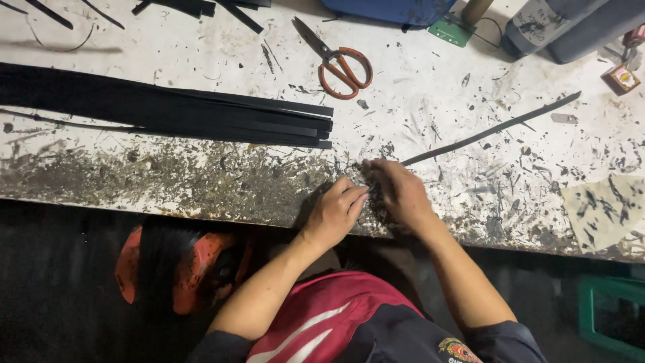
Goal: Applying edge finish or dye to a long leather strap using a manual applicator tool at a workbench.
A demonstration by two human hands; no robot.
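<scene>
A: Hands?

B: Left hand (pixel 336 212) curled into a loose fist at the bench (pixel 168 178) front edge, fingertips tucked toward the right. Right hand (pixel 401 191) fingers drawn together, pinching the near end of a thin dark strip (pixel 494 130). Can't tell if the left is gripping anything; the contact spot is hidden between the hands.

A: Strip position?

B: Flat on the bench, running from the right fingertips up and away to the right, far end free. The two hands are touching or nearly so.

A: Around them?

B: Stack of black strips (pixel 201 114) to the left, long, ends squared off just left of the hands. Orange-handled scissors (pixel 339 60) beyond, blades apart, well clear of both hands. Bench top white, scuffed, covered in dark scraps. Blue container (pixel 390 10) and grey canister (pixel 571 27) at the far edge. Red-and-black stool (pixel 178 265) under the bench, left. Green crate (pixel 608 316) lower right.
</scene>
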